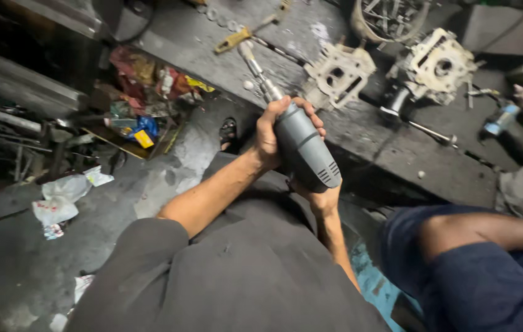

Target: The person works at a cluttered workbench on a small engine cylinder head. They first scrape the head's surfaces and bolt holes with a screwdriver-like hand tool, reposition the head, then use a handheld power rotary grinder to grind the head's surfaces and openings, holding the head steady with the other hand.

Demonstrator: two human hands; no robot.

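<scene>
My left hand (272, 132) is wrapped around the front of a grey handheld power grinder (304, 150). The tool's long metal shaft (255, 67) points up and away toward the bench. My right hand (321, 198) supports the tool's vented rear end from below and is mostly hidden by the body of the tool. Both forearms run back to my dark grey shirt at the bottom of the view.
Two pale metal engine casings (337, 74) (438, 64) lie on the dark, greasy bench (396, 147), with a yellow-handled tool (235, 39) nearby. A cluttered box (141, 117) and plastic bags (58, 200) lie on the floor at left. Another person in blue (489, 264) sits at right.
</scene>
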